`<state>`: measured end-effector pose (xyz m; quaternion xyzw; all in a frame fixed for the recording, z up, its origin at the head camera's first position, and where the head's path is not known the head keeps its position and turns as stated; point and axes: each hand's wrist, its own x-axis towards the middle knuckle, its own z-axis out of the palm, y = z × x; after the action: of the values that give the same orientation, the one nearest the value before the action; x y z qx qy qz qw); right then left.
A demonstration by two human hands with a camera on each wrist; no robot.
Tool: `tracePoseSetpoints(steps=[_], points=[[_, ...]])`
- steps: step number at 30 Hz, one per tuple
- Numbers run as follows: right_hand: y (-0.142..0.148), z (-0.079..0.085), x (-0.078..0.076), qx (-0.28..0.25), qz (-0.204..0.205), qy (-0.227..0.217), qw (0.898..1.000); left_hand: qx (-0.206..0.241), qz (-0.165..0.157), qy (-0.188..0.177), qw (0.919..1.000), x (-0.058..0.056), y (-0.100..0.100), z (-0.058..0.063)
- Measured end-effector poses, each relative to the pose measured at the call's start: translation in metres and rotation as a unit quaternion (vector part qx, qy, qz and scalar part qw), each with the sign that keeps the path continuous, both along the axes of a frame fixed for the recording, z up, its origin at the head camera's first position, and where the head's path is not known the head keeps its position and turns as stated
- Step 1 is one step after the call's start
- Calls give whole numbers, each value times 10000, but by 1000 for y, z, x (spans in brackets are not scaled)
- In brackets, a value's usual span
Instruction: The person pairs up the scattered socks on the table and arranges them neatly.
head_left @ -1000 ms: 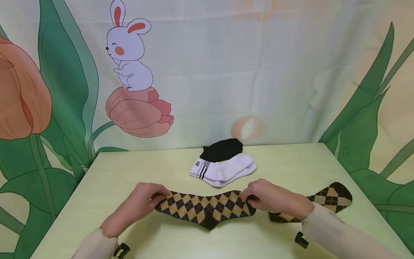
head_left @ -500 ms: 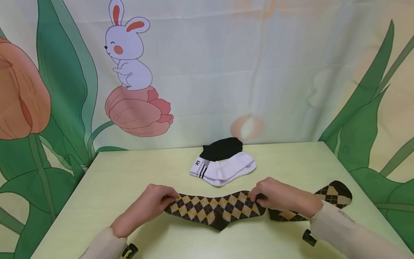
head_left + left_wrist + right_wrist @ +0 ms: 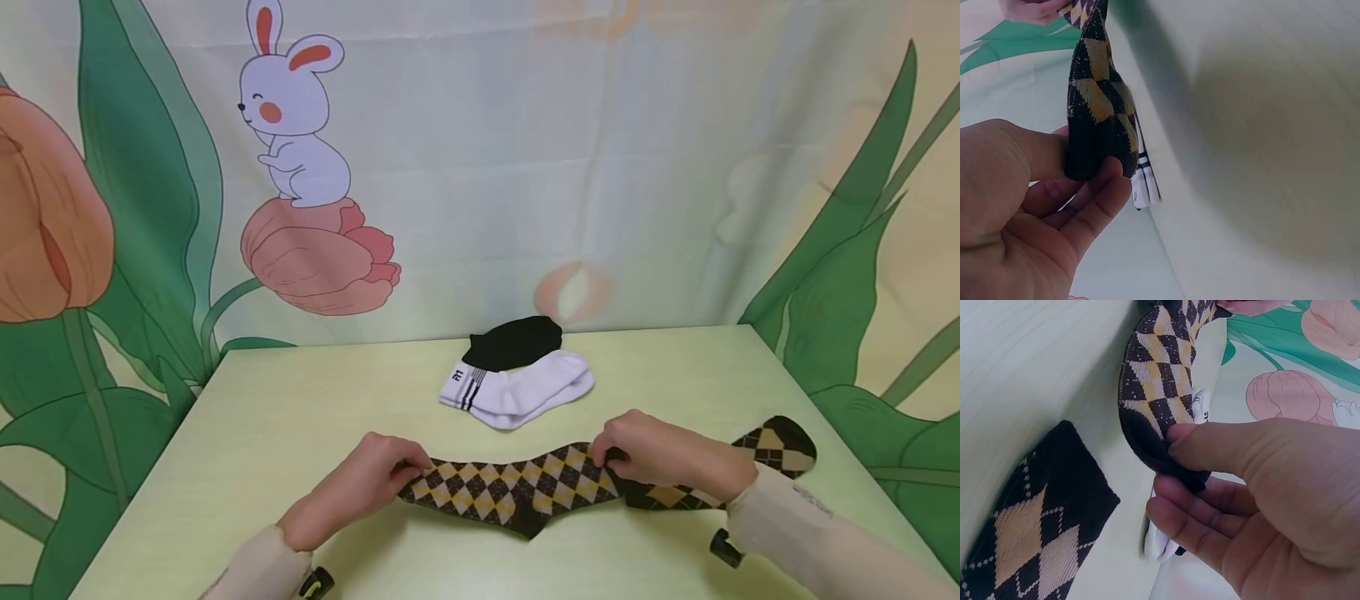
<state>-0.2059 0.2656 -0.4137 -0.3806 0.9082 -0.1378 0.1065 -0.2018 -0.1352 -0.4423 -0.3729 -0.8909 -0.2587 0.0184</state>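
Note:
A sock with brown, yellow and beige diamonds is stretched sideways between both hands, its heel pointing down toward the person. My left hand pinches the dark cuff end between thumb and fingers, as the left wrist view also shows. At the other end my right hand grips the dark toe, thumb over it in the right wrist view. Under the right forearm lies a second diamond-patterned sock in black and tan, partly hidden by the wrist; its dark end shows in the right wrist view.
White socks with black stripes lie beyond the hands, at the middle back of the pale table. A black sock sits behind them, partly covered. A printed cloth with a rabbit and tulips hangs along the table's far edge.
Both hands have shifted to the right with the held sock, which now overlaps the second patterned sock's near end in the head view. The white and black socks stay where they were.

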Motion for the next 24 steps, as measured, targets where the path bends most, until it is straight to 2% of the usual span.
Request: tracePoseSetpoints(steps=[10, 24], points=[[1, -2, -1, 167, 92, 148, 9997, 5, -167, -81, 9998, -2, 4, -7], [-2, -14, -10, 330, -16, 313, 9990, -162, -153, -147, 9996, -6, 3, -15]])
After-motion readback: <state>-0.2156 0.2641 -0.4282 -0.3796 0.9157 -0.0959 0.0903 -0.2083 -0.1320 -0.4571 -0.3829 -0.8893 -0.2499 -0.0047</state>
